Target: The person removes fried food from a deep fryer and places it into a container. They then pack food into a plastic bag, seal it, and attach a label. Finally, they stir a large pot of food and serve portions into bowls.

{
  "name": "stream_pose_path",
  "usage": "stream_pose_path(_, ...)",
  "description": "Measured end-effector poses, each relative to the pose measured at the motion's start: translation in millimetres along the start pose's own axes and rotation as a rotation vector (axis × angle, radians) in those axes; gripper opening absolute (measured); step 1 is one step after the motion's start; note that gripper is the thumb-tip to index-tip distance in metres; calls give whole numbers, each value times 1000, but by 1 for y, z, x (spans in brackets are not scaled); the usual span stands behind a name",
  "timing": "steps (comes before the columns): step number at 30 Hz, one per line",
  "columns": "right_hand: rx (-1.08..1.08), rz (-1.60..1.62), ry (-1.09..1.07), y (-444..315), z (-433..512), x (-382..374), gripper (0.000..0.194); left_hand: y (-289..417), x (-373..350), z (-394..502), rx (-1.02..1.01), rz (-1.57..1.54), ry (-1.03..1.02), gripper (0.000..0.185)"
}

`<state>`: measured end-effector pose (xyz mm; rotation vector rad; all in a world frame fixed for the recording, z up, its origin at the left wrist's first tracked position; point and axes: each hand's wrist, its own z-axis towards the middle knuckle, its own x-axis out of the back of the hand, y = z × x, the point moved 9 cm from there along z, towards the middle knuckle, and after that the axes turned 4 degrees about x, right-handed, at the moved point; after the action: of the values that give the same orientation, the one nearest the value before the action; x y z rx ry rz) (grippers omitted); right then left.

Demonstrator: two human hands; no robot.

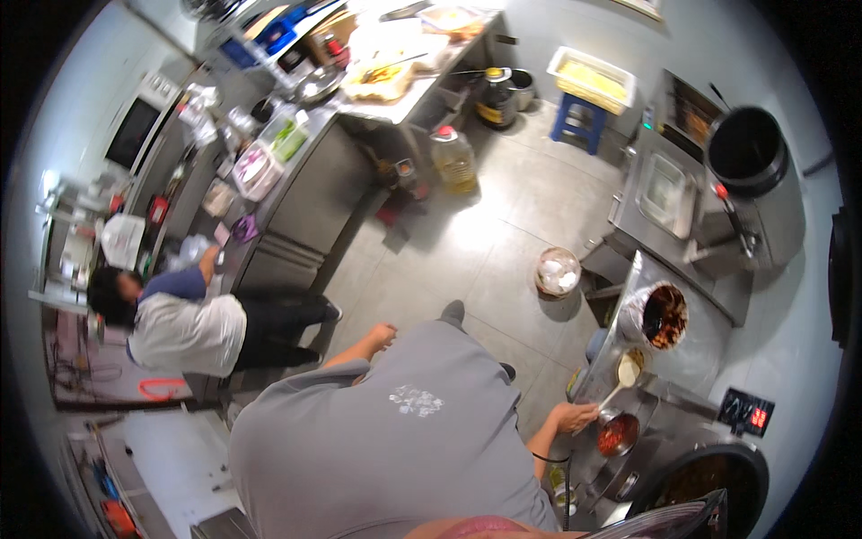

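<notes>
On the right, my right hand [574, 416] grips the handle of a pale spoon or ladle [627, 372]. The spoon's head is over a small container [645, 357] with yellowish contents; whether it touches them I cannot tell. Just beside that hand stands a metal bowl of chopped red food [611, 436], which looks like chilli. Behind the small container is a large pot [630, 316] with dark sauce and chunks in it. My left hand [382, 335] hangs at my other side, fingers curled, with nothing visible in it.
A wide dark wok or pot [707, 471] sits at lower right. A bucket with white contents [557, 272] stands on the floor, as does an oil jug [454, 162]. Another person [195, 323] works at the left counter [296, 202]. A blue stool [578, 121] carries a bin [592, 82].
</notes>
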<state>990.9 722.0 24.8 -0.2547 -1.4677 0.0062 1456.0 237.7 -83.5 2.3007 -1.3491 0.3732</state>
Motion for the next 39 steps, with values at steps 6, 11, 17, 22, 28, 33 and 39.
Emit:
stream_pose_path(6,39,-179,19,-5,-5,-18,50,-2,21,14,-85,-24,147,38)
stream_pose_path(11,185,-27,-18,-54,-7,-73,35,-17,74,45,-190,83,297,35)
stream_pose_path(17,546,-104,-596,-192,-57,-186,38,-66,151,113,84,-153,261,37)
stream_pose_path(22,419,182,-1148,-315,-132,-234,31,-70,231,136,211,-391,493,57)
stream_pose_path(28,667,192,-1280,-454,-139,-231,27,-51,303,182,201,-624,592,65)
stream_pose_path(33,781,28,-1366,-574,-146,-257,22,-31,413,172,82,-784,1004,49)
stream_pose_path(39,759,135,-1412,-776,-176,-257,16,-25,589,113,-38,-596,1478,22)
